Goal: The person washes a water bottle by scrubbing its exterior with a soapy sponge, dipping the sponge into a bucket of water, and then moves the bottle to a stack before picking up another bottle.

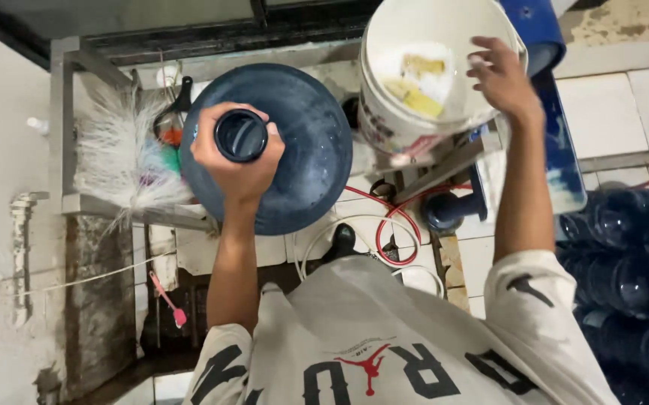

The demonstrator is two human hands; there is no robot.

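At centre frame, the left hand (pixel 236 161) wraps around the neck of a big blue jug (pixel 306 150), fingers closed tight just below its open mouth, and the jug stands upright by a metal frame (pixel 66 120). Upper right, the right hand (pixel 503 75) rests on the rim of a white bucket (pixel 384 112), fingers half spread and curled over the edge; whether it truly grips is hard to tell. Yellow pieces lie inside the bucket, which looks perched on a narrow ledge.

One-handed hold on the neck is the weak spot: a wet or heavy jug could twist out and tip off the frame. Leaning on the rim could tilt the bucket and spill it. Red hose (pixel 384 225) loops on the floor near the feet, a likely snag. More jugs (pixel 632 262) crowd the right edge.
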